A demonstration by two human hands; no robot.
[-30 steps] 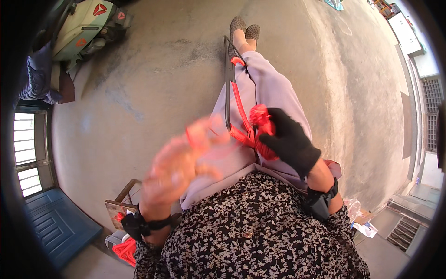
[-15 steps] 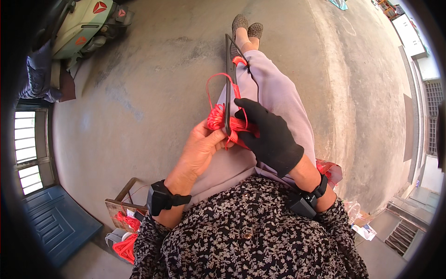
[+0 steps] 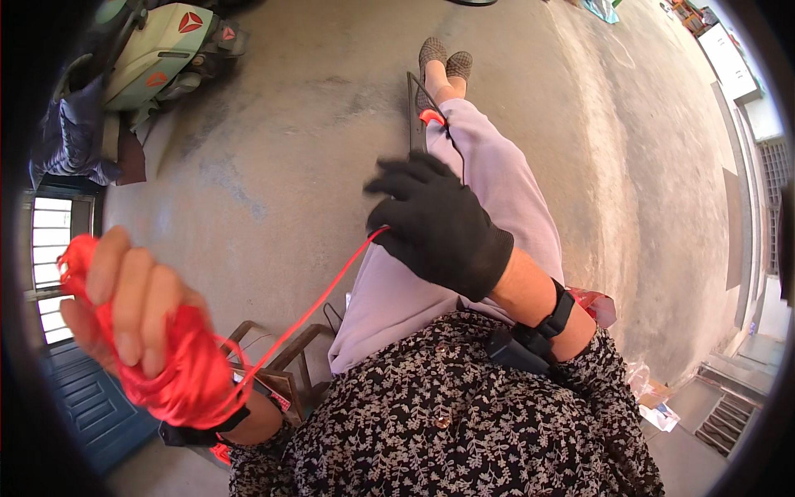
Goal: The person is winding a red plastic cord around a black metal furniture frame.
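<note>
My bare left hand point(image 3: 137, 306) is raised at the left, its fingers wrapped round a thick bundle of red cord point(image 3: 186, 364), slightly blurred. From the bundle a single taut red strand point(image 3: 310, 311) slants up to my right hand point(image 3: 435, 224), which wears a black glove. That hand is curled at the frame over my lap, the strand meeting it by the thumb; its fingertips are partly smeared. Beyond it a narrow black frame point(image 3: 418, 132) runs along my legs toward my feet, its near end hidden by the glove. A patch of red cord point(image 3: 431, 118) shows on the frame.
A wooden stool or chair frame point(image 3: 286, 352) stands close on my left. Farther left are a scooter point(image 3: 157, 62) and a blue door point(image 3: 95, 406). A red plastic bag point(image 3: 595, 306) lies by my right side. Concrete floor point(image 3: 281, 149) surrounds my outstretched legs.
My left hand has swung from the frame out to the left with the red bundle, drawing the strand straight. My right hand has shifted a little left over the frame.
</note>
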